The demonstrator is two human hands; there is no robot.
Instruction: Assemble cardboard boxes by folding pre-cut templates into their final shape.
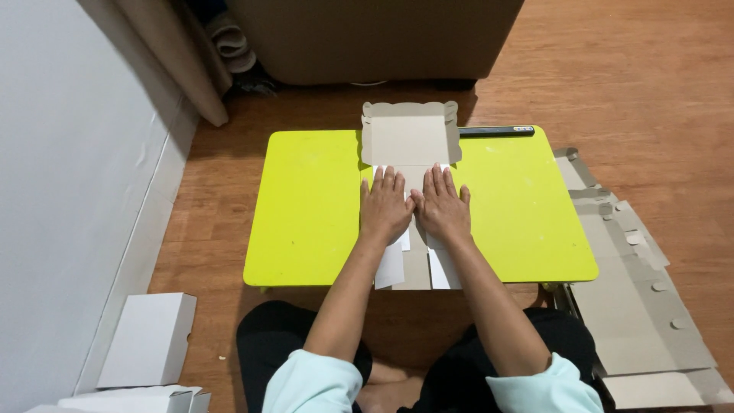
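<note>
Both hands [413, 206] flat on cardboard [410, 141]

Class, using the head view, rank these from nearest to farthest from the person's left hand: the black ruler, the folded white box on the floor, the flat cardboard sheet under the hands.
1. Cardboard sheet: under the left hand, touching.
2. Black ruler: table's far right edge.
3. White box: floor, near left, by the wall.

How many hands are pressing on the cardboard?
2. The left hand and the right hand lie flat, side by side, on the flat cardboard box blank in the middle of the yellow-green table.
</note>
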